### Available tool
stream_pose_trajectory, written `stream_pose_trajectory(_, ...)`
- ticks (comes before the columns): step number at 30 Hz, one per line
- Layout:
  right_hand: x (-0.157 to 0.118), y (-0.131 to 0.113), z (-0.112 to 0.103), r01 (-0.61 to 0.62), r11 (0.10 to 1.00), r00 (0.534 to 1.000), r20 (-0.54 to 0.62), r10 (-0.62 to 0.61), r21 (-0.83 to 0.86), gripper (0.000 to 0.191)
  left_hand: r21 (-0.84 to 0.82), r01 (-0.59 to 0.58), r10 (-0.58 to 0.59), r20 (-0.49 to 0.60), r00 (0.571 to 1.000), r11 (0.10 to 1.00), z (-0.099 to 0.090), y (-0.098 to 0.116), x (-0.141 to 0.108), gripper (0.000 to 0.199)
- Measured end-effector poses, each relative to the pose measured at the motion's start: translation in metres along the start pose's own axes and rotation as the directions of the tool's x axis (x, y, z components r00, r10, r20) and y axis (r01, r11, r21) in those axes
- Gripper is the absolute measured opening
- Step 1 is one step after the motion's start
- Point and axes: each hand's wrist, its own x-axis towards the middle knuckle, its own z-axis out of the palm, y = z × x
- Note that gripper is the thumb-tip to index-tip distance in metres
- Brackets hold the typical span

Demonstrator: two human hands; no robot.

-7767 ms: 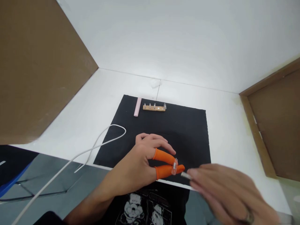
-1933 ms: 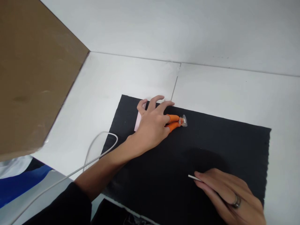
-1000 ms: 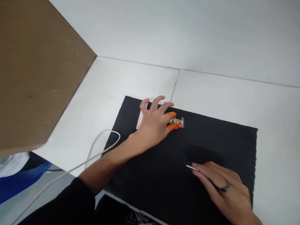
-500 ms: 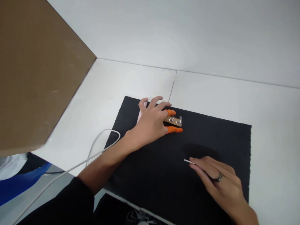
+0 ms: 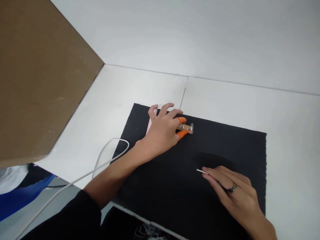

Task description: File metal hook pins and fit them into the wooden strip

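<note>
Two orange-sheathed left-hand fingers [image 5: 182, 134] flank a wooden strip [image 5: 185, 127], grip unclear. The right hand [image 5: 235, 196] pinches a white stick [image 5: 201, 171].

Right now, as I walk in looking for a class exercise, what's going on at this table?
Someone is working over a black rectangular mat. Their left hand, with orange covers on thumb and index finger, is at a short light-brown strip bearing small metal and clear parts; whether it grips the strip is hard to tell. Their right hand pinches a thin white stick, well apart from the strip. A pale pink bar is partly hidden by the left hand.
</note>
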Motion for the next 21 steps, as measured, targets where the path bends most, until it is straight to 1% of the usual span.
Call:
stream_pose_trajectory(4,-0.002,0.0,0.0,0.007,1.0,1.0,0.005,-0.007,-0.005,0.031,-0.001,0.011,-0.011,0.005,1.0,1.0,-0.002,-0.001,0.0,0.012)
stream_pose_trajectory(9,-0.002,0.001,0.002,0.005,1.0,1.0,0.007,-0.004,-0.002,0.03,-0.014,0.025,-0.024,0.061,0.998,1.0,-0.006,-0.001,-0.001,0.017)
stream_pose_trajectory(11,0.0,0.001,0.004,0.005,1.0,1.0,0.01,-0.005,0.004,0.029,-0.014,0.031,-0.03,0.088,0.996,0.999,-0.01,-0.003,-0.001,0.026)
stream_pose_trajectory(14,0.001,-0.002,0.005,0.007,1.0,1.0,0.008,-0.007,0.007,0.028,0.008,0.043,-0.044,0.142,0.989,0.999,-0.021,-0.009,-0.002,0.045)
stream_pose_trajectory(16,0.002,-0.004,0.005,0.006,1.0,1.0,0.008,-0.006,0.006,0.027,0.034,0.062,-0.067,0.188,0.98,0.998,-0.028,-0.015,-0.003,0.051)
stream_pose_trajectory(18,0.001,-0.005,0.005,0.004,1.0,1.0,0.007,-0.004,0.003,0.024,0.048,0.091,-0.1,0.225,0.969,0.995,-0.032,-0.019,-0.002,0.051)
stream_pose_trajectory(21,-0.002,-0.006,0.006,0.008,1.0,1.0,0.015,-0.008,-0.006,0.02,0.05,0.119,-0.128,0.23,0.965,0.992,-0.032,-0.023,0.003,0.043)
